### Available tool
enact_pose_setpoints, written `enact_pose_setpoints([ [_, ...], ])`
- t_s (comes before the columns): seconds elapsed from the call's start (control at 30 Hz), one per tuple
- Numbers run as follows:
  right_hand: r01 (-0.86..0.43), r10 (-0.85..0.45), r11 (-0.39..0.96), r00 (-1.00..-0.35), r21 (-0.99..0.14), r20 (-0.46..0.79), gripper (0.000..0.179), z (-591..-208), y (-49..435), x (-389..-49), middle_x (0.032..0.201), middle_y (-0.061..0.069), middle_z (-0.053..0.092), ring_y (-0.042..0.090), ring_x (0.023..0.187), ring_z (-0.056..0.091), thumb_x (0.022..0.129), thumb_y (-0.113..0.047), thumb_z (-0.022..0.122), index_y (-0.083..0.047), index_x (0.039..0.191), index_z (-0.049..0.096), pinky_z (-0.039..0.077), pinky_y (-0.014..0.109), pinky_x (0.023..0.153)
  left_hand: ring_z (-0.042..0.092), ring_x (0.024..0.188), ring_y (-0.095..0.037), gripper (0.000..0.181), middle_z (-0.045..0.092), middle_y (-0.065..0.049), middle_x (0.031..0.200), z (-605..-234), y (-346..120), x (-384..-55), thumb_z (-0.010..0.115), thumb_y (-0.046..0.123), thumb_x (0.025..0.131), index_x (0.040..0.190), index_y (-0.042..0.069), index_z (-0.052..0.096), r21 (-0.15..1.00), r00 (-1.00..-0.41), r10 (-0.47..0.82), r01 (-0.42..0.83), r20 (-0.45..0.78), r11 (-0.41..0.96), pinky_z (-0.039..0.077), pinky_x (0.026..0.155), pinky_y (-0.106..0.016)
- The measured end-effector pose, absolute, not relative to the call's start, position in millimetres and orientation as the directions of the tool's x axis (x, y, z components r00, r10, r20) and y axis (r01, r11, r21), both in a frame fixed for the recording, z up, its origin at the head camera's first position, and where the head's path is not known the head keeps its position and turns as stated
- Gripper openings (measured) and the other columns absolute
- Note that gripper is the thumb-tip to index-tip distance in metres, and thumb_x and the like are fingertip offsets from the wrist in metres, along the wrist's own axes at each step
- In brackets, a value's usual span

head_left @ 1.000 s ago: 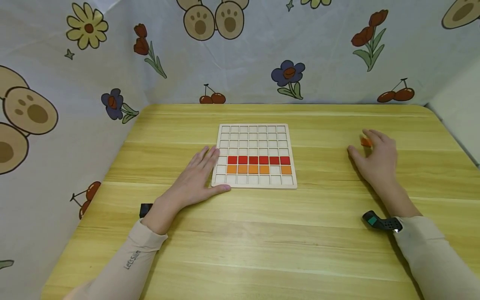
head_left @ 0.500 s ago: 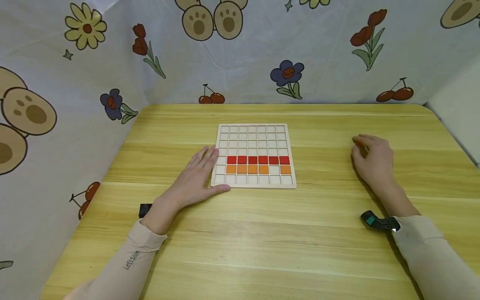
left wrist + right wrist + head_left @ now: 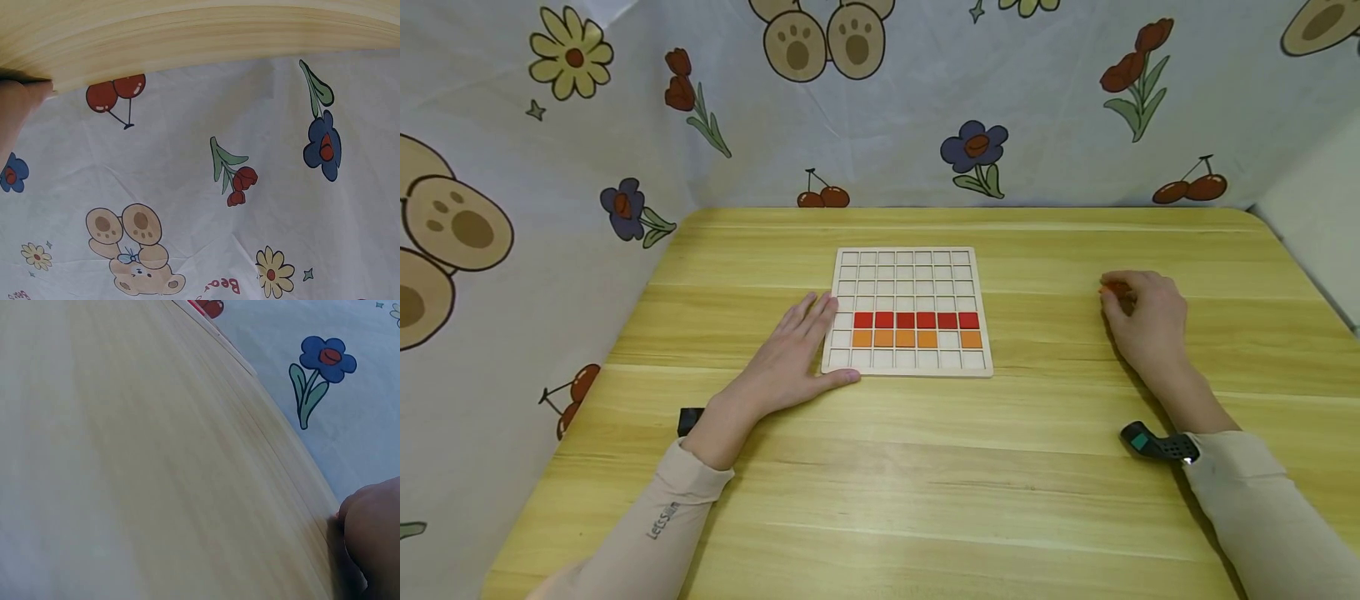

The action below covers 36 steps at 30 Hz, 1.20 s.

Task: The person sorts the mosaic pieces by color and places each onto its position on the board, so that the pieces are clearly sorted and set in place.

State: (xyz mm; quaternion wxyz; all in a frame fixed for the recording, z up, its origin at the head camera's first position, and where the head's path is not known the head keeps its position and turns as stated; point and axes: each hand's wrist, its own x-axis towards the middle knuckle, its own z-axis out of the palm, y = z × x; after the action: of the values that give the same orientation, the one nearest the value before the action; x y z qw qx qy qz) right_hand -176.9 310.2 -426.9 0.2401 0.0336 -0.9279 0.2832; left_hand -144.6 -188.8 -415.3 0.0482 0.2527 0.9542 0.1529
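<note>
A square wooden grid board (image 3: 906,358) lies mid-table in the head view. One of its rows holds red tiles (image 3: 906,320), and the row nearer me holds orange tiles (image 3: 895,339), with a bare cell between two of them. My left hand (image 3: 778,362) rests at the board's left edge, fingers straight and thumb on the near corner. Well to the right of the board, my right hand (image 3: 1146,321) pinches a small orange piece (image 3: 1116,287) between thumb and fingers, close over the table. The fingers hide most of that piece.
The wooden table (image 3: 910,475) runs back to a white cloth (image 3: 895,142) printed with flowers, cherries and bears. Black wrist straps sit at both wrists, the right one (image 3: 1157,442) in plain sight. A pale surface (image 3: 1318,217) borders the table on the right.
My right hand's spread fingers have closed in on the orange piece, and the hand has shifted slightly left. The piece, hidden half a second ago, shows again at the fingertips. My left hand stays put.
</note>
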Motion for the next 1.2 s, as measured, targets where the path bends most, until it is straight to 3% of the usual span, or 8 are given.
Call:
enact_pose_setpoints([
  [0.2, -0.206, 0.081, 0.828, -0.877, -0.522, 0.474, 0.026, -427, 309, -178, 0.107, 0.028, 0.073, 0.046, 0.099, 0.066, 0.098, -0.005, 0.072, 0.005, 0.122, 0.073, 0.039, 0.045, 0.086, -0.001, 0.166, -0.03, 0.112, 0.005, -0.009, 0.179, -416, -189, -145, 0.058, 0.074, 0.096, 0.17, 0.009, 0.006, 0.314, -0.869, 0.495, 0.466, -0.016, 0.827, 0.005, 0.135, -0.05],
  [0.43, -0.252, 0.051, 0.818, -0.864, -0.517, 0.501, 0.027, -425, 307, -174, 0.11, 0.024, 0.075, 0.042, 0.093, 0.072, 0.097, -0.01, 0.074, 0.001, 0.121, 0.075, 0.036, 0.01, 0.081, -0.001, 0.166, -0.03, 0.112, 0.005, -0.009, 0.178, -416, -188, -145, 0.058, 0.074, 0.096, 0.17, 0.008, 0.006, 0.311, -0.867, 0.498, 0.469, -0.014, 0.826, 0.005, 0.135, -0.049],
  [0.67, -0.295, 0.021, 0.791, -0.863, -0.536, 0.505, 0.027, -425, 297, -172, 0.11, 0.021, 0.075, 0.04, 0.091, 0.074, 0.095, -0.01, 0.077, 0.0, 0.12, 0.076, 0.036, -0.005, 0.078, -0.001, 0.166, -0.03, 0.112, 0.005, -0.009, 0.179, -415, -188, -144, 0.059, 0.073, 0.096, 0.17, 0.009, 0.007, 0.321, -0.869, 0.495, 0.464, -0.018, 0.826, 0.005, 0.135, -0.05],
  [0.93, -0.414, -0.077, 0.748, -0.83, -0.518, 0.553, 0.026, -427, 265, -170, 0.106, 0.018, 0.076, 0.036, 0.087, 0.075, 0.092, -0.005, 0.08, -0.001, 0.117, 0.077, 0.042, -0.001, 0.08, -0.001, 0.166, -0.03, 0.112, 0.005, -0.009, 0.179, -415, -188, -144, 0.059, 0.074, 0.095, 0.17, 0.008, 0.007, 0.32, -0.869, 0.494, 0.464, -0.015, 0.826, 0.005, 0.135, -0.05],
  [1.2, -0.532, -0.208, 0.685, -0.798, -0.498, 0.566, 0.027, -428, 222, -157, 0.108, 0.011, 0.077, 0.024, 0.088, 0.074, 0.089, -0.004, 0.083, -0.004, 0.115, 0.077, 0.05, 0.009, 0.081, -0.001, 0.166, -0.03, 0.112, 0.005, -0.009, 0.179, -416, -189, -144, 0.058, 0.074, 0.095, 0.17, 0.008, 0.007, 0.305, -0.867, 0.498, 0.472, -0.009, 0.827, 0.005, 0.135, -0.05],
])
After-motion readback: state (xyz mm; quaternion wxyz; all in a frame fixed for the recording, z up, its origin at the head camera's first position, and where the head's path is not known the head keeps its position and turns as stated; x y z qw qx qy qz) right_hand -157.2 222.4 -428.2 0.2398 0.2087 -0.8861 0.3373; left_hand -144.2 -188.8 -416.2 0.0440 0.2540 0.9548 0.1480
